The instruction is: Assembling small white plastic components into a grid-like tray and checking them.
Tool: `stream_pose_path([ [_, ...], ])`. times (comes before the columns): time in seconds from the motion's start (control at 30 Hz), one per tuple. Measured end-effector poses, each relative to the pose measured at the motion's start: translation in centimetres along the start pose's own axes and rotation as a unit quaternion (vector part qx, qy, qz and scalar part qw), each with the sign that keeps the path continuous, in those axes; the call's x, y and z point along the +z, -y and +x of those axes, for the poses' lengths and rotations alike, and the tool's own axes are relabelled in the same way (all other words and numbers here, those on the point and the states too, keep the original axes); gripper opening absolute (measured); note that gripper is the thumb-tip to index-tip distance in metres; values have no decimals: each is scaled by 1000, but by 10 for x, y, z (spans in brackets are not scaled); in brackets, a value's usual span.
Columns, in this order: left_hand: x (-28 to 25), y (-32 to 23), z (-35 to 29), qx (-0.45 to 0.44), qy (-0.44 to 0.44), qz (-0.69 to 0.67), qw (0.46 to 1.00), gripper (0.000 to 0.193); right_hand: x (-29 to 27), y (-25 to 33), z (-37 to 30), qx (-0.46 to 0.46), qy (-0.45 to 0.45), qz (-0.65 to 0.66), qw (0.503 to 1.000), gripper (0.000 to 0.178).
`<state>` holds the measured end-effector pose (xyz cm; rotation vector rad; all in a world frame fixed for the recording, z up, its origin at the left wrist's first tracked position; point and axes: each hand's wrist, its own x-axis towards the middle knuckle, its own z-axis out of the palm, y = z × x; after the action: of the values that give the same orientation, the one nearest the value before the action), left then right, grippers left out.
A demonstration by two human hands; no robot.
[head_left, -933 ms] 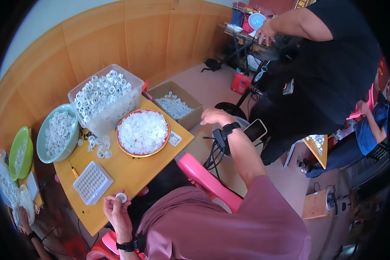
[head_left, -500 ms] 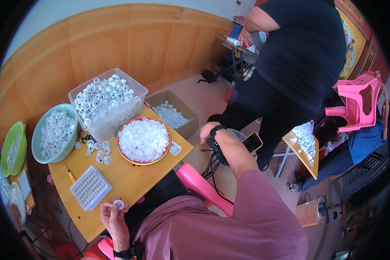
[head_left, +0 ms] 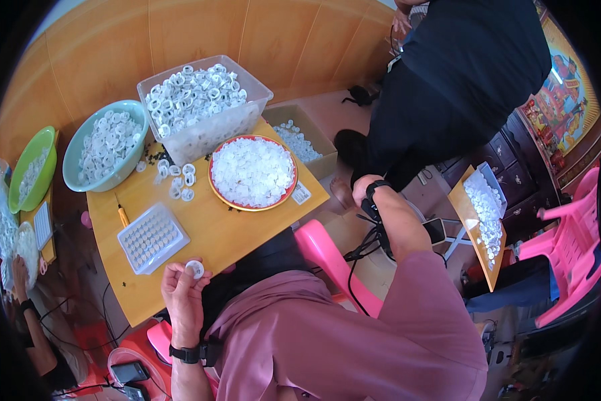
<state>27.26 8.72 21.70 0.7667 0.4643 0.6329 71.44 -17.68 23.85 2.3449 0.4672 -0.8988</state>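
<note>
Near the table's front edge, my left hand (head_left: 183, 289) pinches a small round white plastic piece (head_left: 195, 269) between thumb and fingers. Just beyond it on the wooden table lies a clear tray (head_left: 155, 265) with rows of small round parts. A yellow-handled screwdriver (head_left: 123, 216) rests beside that tray. My right hand (head_left: 364, 188) is stretched out to the right, off the table, above dark cables (head_left: 369, 244); its fingers are mostly hidden. Several loose white rings (head_left: 175, 182) sit near a red-rimmed plate (head_left: 285, 199) heaped with small white pieces.
A clear bin (head_left: 200, 137) of white rings and a blue basin (head_left: 128, 175) stand at the table's back. A cardboard box (head_left: 324, 160) is behind. A person in black (head_left: 441, 87) stands ahead right. Pink chairs (head_left: 568, 247), a small table (head_left: 462, 207) and another person's arm (head_left: 30, 327) are around.
The view has shifted, so the table appears higher and further right. My left hand still holds the white piece. The standing person's arm has moved toward the upper edge.
</note>
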Motion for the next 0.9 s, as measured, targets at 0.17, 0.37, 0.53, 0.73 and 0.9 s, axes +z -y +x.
stream_pose_path([
  [0.17,-7,-5,1,-2,7,-5,1000,9,13,-10,2,9,11,38,999,48],
  [0.37,-8,-3,-5,-11,-3,-34,999,21,22,-15,11,-27,-35,32,999,39],
  [0.53,-14,4,2,-65,39,-130,989,37,-3,-44,16,-309,-270,174,895,29],
  [0.73,-11,-5,1,-78,69,-206,973,31,-101,89,-136,-395,-367,371,756,26],
  [0.9,-17,-8,4,-53,60,-191,978,31,-88,194,-215,-615,-310,337,642,12],
])
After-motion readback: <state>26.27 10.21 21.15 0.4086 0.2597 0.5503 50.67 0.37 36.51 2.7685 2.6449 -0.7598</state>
